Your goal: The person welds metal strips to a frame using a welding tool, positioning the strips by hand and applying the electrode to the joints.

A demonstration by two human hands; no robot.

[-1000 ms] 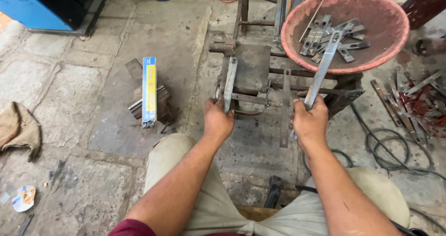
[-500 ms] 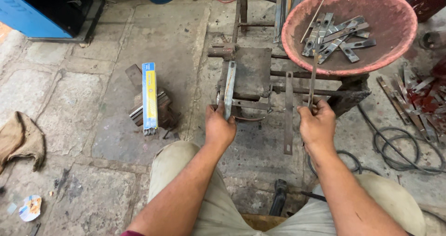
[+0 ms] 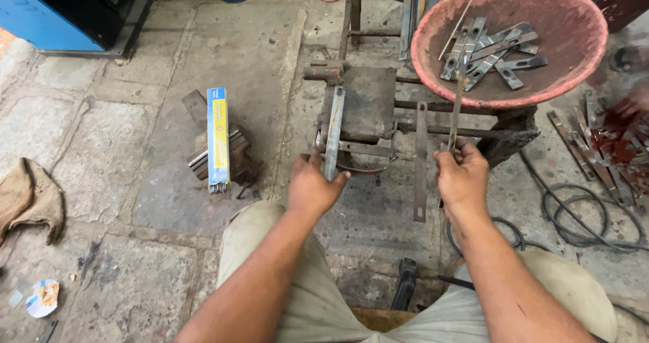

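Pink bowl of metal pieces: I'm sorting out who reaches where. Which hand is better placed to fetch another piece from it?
Probably the right hand: the pink bowl sits up on its side, though it grips a thin strip. The left hand holds a flat bar farther away.

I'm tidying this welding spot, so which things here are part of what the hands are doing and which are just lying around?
In use:
left hand on flat metal bar
right hand holding thin metal strip
rusty metal jig
red bowl of metal brackets

Lying about:
box of rods
brown cloth
black cables
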